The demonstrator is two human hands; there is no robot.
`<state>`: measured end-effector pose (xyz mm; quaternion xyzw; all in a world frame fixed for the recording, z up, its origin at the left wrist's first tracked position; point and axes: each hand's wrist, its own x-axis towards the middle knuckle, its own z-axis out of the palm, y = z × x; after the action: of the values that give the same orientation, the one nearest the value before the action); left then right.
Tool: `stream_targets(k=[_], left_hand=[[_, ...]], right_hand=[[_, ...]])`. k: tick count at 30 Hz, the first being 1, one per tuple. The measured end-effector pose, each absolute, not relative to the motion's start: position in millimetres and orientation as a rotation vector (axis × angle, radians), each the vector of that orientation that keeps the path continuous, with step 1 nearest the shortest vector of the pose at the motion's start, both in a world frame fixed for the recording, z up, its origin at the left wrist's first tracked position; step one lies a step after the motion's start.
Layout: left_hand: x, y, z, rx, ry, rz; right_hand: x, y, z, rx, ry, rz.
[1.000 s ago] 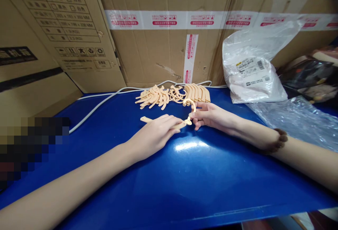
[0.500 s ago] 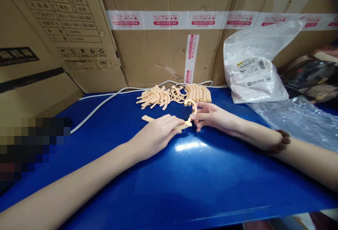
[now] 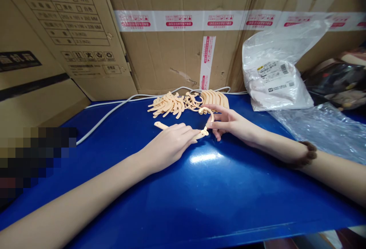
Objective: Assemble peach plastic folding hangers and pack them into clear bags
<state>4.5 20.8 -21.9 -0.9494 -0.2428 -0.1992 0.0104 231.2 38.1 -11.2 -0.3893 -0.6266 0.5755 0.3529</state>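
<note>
My left hand (image 3: 173, 142) is closed over a beige plastic hanger arm (image 3: 160, 126), whose far end sticks out to the left. Between the fingers of my right hand (image 3: 233, 124) is a curved beige hanger hook (image 3: 212, 117). The hook's lower end meets the arm's right end in front of my left fingertips; whether they are locked together I cannot tell. My right index finger is stretched out over the hook. Behind the hands lie a heap of curved arms (image 3: 166, 105), several loose hooks (image 3: 191, 102) and a neat row of hanger arms (image 3: 215, 98).
Cardboard boxes (image 3: 171, 58) wall off the back and left of the blue table (image 3: 228, 199). A white cable (image 3: 107, 113) runs along the back. At the right stand a white plastic bag (image 3: 274, 81) with a label and a sheet of clear plastic (image 3: 323, 130).
My right index finger has lifted and straightened above the hook. The hanger arm has turned slightly in my left hand, and the hook still touches its end.
</note>
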Motion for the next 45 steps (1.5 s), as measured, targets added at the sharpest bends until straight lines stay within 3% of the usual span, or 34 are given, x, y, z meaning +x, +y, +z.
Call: stream_targets(k=[45], left_hand=[[3.9, 22.9, -17.1, -2.741, -0.695, -0.433]], right_hand=[[228.0, 34.9, -17.0, -1.045, -1.796, 1.251]])
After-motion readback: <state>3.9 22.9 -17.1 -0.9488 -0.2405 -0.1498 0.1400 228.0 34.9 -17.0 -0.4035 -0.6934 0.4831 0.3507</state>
